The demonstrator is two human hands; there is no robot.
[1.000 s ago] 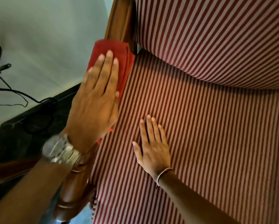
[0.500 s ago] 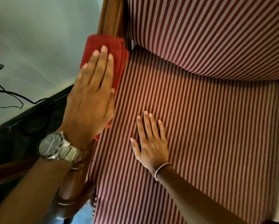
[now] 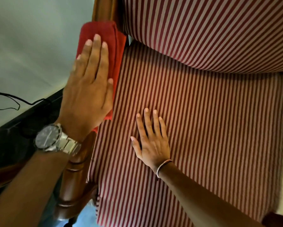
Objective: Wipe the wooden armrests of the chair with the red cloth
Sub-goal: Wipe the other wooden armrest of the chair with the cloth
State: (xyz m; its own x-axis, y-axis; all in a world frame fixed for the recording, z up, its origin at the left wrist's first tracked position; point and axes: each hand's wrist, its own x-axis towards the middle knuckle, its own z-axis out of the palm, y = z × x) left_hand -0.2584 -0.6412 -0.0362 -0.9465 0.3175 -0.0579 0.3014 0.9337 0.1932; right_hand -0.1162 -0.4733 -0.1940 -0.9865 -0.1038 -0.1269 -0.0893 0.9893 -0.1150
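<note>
Left hand (image 3: 88,95) flat, fingers spread, pressing red cloth (image 3: 103,35) on left armrest (image 3: 73,182), far end near chair back. Right hand (image 3: 151,141) flat, empty, on striped seat (image 3: 203,128). Other armrest not seen; likely left to wipe.

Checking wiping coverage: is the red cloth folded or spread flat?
Folded: the red cloth shows stacked layered edges along its right side, under the flat left hand.

Red cloth (image 3: 104,36): soft, matt, fine-napped fabric, folded in layers. Armrest (image 3: 72,182): turned wood, reddish-brown, polished to a gloss. Seat cushion (image 3: 211,128): woven striped upholstery, matt and lightly ribbed; wristwatch (image 3: 49,138): brushed metal band, glassy dark dial.
</note>
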